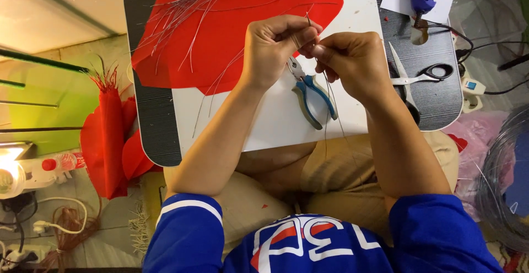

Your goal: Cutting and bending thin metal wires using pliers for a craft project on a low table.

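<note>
Thin silver wire strands (330, 105) pinched between both hands above the white tabletop (275, 124), tails hanging toward the lap. Left hand (271, 49) and right hand (352, 60) fingers closed on the strands, knuckles touching. Best kept taut, grips close together. Blue-handled pliers (311, 94) just beneath; red sheet (220, 36), scissors (419, 77) near.

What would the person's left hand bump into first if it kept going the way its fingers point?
The left hand points toward the right hand, and their fingertips already meet around thin wire, so it would likely press into that hand first. The pliers lie lower, on the board.
</note>
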